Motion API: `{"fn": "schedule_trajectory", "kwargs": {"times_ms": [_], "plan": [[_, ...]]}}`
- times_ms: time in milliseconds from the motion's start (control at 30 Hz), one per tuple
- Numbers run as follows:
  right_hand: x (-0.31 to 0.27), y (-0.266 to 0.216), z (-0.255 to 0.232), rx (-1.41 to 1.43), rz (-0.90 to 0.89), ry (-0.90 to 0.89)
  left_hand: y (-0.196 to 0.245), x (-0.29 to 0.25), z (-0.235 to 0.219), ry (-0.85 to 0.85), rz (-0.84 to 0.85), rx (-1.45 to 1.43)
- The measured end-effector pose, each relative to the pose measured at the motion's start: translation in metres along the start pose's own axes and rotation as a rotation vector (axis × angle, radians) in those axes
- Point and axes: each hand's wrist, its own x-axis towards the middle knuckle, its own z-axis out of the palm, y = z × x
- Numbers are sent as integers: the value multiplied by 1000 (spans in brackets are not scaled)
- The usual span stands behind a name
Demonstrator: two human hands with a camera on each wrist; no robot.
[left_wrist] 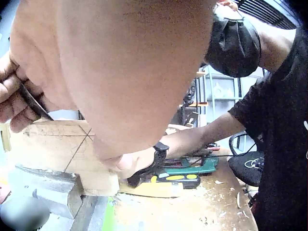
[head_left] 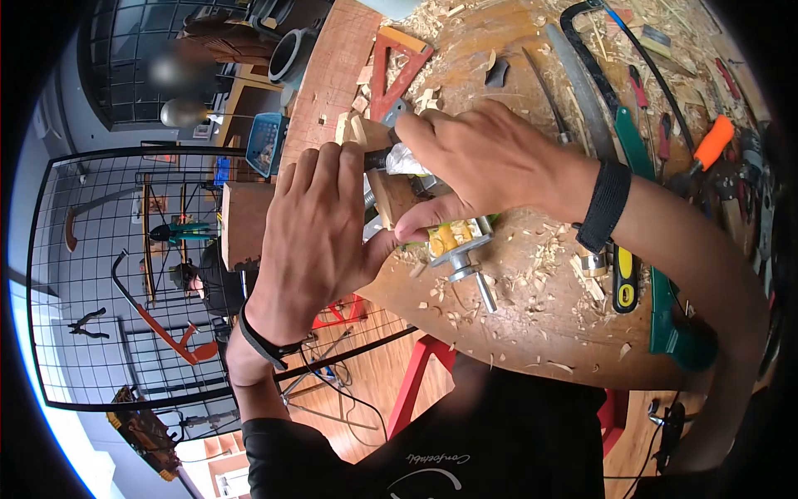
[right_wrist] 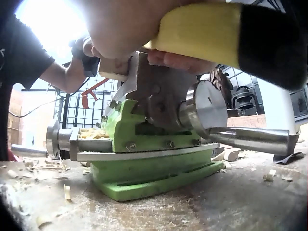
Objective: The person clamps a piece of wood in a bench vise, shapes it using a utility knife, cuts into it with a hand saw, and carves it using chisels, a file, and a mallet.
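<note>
A wooden block (left_wrist: 53,144) with crossed pencil lines is clamped in a green vise (right_wrist: 154,175) fitted with metal crank handles. My right hand (head_left: 499,154) grips a hand tool by its yellow-and-black handle (right_wrist: 204,36), low over the vise. Close beside it, my left hand (head_left: 316,216) bends over the top of the block, thumb tips nearly meeting. In the left wrist view its fingers curl around a narrow dark strip (left_wrist: 33,100) of the tool at the block's upper edge. The tool's working end is mostly hidden by the hands.
Wood shavings cover the bench (head_left: 532,333). To the right lie a teal-handled saw (head_left: 636,150), a yellow-and-black handled tool (head_left: 625,283) and several screwdrivers. A red triangle square (head_left: 389,79) lies beyond the vise. A wire rack (head_left: 108,274) with tools stands left.
</note>
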Motion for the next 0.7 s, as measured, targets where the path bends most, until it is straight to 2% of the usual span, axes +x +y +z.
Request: {"fn": "schedule_trajectory", "kwargs": {"times_ms": [167,367,467,533,567,600,667,700], "plan": [[0,1,4,23,-25,39,0,-1,-1,-1,3,8],[-1,-1,2,45,-19,-14,2,1,-5,7,16,-28],[-1,0,5,45,-38,39,3,2,-8,38,9,-39],[-3,-3,3,113,-50,-70,7,-1,-12,-31,10,-123],[-4,-5,2,115,-51,-69,14,-5,-13,-45,-1,-101],[-6,-8,2,107,-10,-69,13,-7,-11,-53,-10,-101],[-5,-11,-3,92,35,-62,10,-5,-9,37,9,-47],[-4,-11,-9,86,68,-77,13,-4,-10,0,-60,-35]]}}
